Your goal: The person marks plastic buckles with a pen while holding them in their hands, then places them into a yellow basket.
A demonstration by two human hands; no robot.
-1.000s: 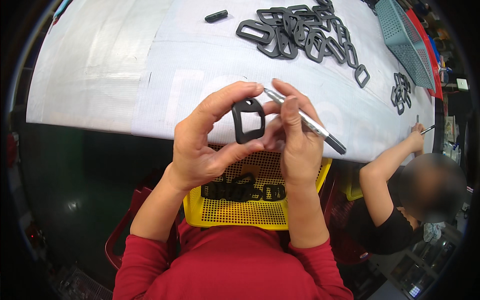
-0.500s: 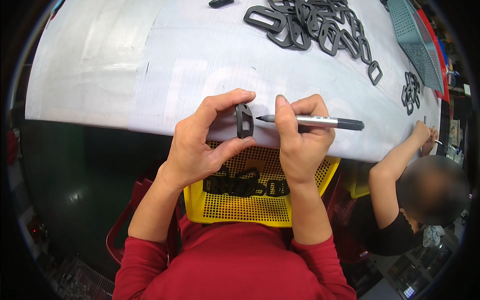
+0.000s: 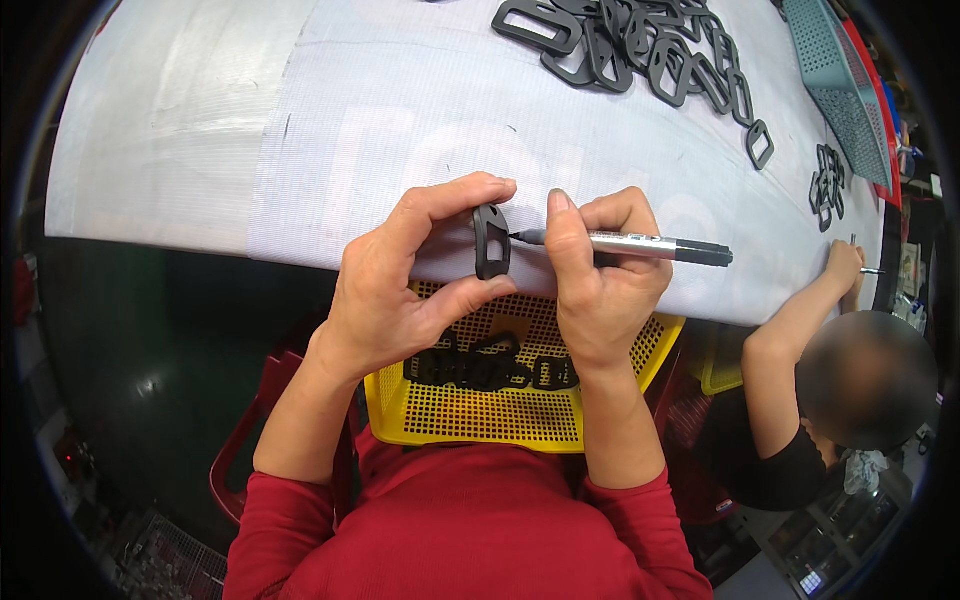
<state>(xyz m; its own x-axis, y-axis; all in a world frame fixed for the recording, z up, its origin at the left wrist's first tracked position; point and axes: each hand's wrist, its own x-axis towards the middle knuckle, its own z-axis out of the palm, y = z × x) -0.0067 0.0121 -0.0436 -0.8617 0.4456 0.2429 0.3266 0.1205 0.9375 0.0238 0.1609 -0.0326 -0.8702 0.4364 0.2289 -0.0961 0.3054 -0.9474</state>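
Observation:
Between the thumb and fingers of my left hand (image 3: 405, 265) stands a black frame-shaped piece (image 3: 482, 243) with a long opening, held upright near the table's front edge. My right hand (image 3: 605, 265) grips a silver and black marker pen (image 3: 640, 246) that lies nearly level. Its dark tip points left, at or very close to the right side of the piece; I cannot tell if they touch. Below both hands, a yellow mesh basket (image 3: 490, 430) rests at my lap with several black pieces (image 3: 480, 365) inside.
A heap of black frame pieces (image 3: 670, 70) lies at the far side of the white-covered table (image 3: 190, 130). A smaller pile (image 3: 827, 187) sits further right, near a blue-grey basket (image 3: 840, 90). At the right, a co-worker's arm (image 3: 790, 320) reaches onto the table.
The marker's tip has come closer to the black piece. My view has shifted slightly, and the co-worker's hands at the right have moved a little.

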